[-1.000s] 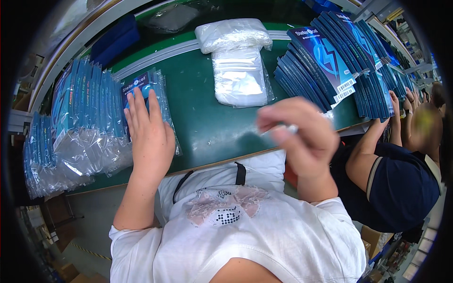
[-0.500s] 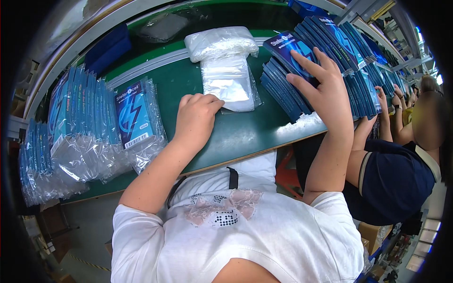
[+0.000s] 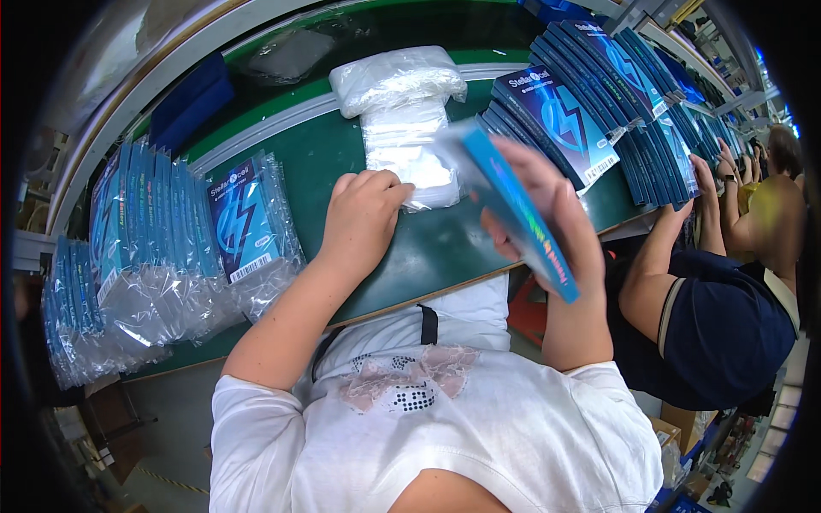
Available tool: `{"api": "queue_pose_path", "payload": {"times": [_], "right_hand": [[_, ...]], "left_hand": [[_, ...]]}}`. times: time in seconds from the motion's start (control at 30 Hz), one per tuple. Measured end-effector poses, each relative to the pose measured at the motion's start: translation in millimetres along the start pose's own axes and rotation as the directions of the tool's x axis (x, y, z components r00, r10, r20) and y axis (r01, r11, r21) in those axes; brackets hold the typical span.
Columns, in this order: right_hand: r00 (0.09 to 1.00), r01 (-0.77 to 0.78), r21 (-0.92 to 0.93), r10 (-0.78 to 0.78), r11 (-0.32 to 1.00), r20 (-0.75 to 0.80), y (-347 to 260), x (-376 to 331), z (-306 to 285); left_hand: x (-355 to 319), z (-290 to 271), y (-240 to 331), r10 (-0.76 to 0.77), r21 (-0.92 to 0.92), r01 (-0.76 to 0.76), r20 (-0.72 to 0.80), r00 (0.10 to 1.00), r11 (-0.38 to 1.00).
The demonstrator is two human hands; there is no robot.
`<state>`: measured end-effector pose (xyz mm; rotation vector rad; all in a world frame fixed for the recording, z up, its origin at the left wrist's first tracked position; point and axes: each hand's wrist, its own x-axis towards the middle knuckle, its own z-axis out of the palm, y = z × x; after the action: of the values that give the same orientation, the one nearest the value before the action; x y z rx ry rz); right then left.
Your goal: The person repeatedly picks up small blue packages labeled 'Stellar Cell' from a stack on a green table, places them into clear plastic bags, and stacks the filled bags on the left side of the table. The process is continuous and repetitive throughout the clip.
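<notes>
My right hand [image 3: 556, 209] grips a thin, flat blue battery box [image 3: 517, 214] by its sides. The box is tilted edge-on and a little blurred, between the bag stack and the box pile. At the lower left corner of a stack of clear plastic bags [image 3: 406, 141], my left hand [image 3: 363, 214] is closed, thumb and fingertips pinching the bag edge. A thick transparent bundle [image 3: 398, 79] lies across the stack's far end. On the right, blue battery boxes [image 3: 560, 124] lean in overlapping rows, one showing its front.
Bagged blue boxes [image 3: 158, 222] stand in rows on the left of the green table [image 3: 385, 269], with another bagged box [image 3: 242, 218] beside them. A blue bin [image 3: 192, 101] sits at the back left. A co-worker's arm [image 3: 654, 252] reaches in from the right.
My right hand has lifted a battery box off the right-hand pile and brought it left and nearer me, turning it edge-on. My left hand stays at the bag corner.
</notes>
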<state>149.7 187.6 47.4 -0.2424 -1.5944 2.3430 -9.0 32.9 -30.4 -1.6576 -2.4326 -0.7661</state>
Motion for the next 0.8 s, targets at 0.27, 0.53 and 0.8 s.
{"api": "queue_pose_path", "payload": {"times": [0.27, 0.53, 0.8], "right_hand": [[0.951, -0.309, 0.354, 0.291, 0.883, 0.105, 70, -8, -27], [0.953, -0.303, 0.371, 0.277, 0.878, 0.123, 66, -9, -26], [0.911, -0.408, 0.46, 0.314, 0.789, 0.268, 83, 7, -18]], "left_hand": [[-1, 7, 3, 0.015, -0.027, -0.019, -0.14, 0.99, 0.999], [1, 0, 3, -0.025, -0.037, 0.022, -0.075, 0.997, 0.999], [7, 1, 3, -0.038, -0.271, -0.019, -0.205, 0.978, 0.963]]}}
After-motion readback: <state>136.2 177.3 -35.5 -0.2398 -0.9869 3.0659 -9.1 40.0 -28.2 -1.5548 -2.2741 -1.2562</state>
